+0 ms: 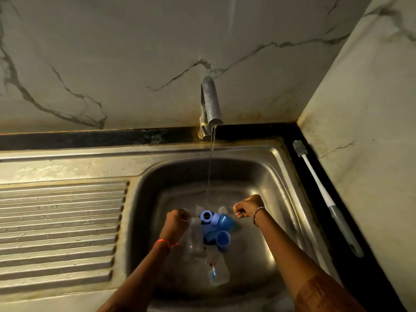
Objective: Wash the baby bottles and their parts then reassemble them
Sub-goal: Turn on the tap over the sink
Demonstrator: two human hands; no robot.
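Down in sink [284,176]: printed clear bottle [218,275] lying nearest. Just beyond, second clear bottle [195,240] beside blue cap [223,239], mouth up. Left hand [177,224] curled at that bottle's neck; grip real or not, cannot tell, too blurred. Blue collar ring [206,216] and blue dome cover [225,221] piled between hands. Right hand [247,209] clenched in fist, nothing seen inside. Thin water stream [210,172] falling from tap [211,102]. Bottle brush [324,194] lying on dark surface [299,158], right of sink.
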